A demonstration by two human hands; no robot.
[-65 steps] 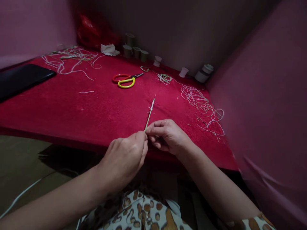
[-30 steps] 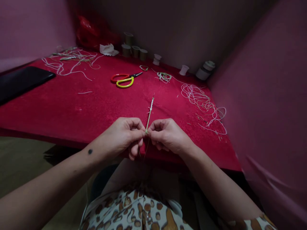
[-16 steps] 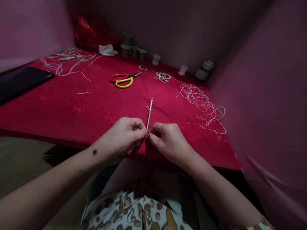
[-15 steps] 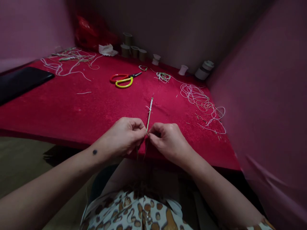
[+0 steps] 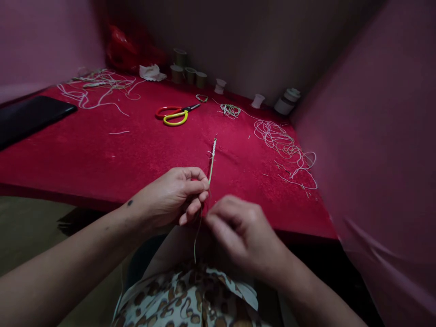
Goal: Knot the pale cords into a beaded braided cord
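Observation:
A thin braided cord, pale green and white, runs from a small loop at its far end toward me over the red cloth. My left hand pinches its near end between thumb and forefinger, the other fingers curled below. Loose thread hangs from there down over my lap. Lower and to the right, my right hand is blurred, with thumb and forefinger closed together near the thread. What those fingertips hold is too small to make out.
Red-and-yellow scissors lie beyond the cord. A black phone is at the left, tangled white threads at the right. Spools and a white jar stand along the back.
My right hand has moved down and toward me, away from the cord's near end. My left hand stays at the cord, its lower fingers a little more spread. The view has shifted slightly.

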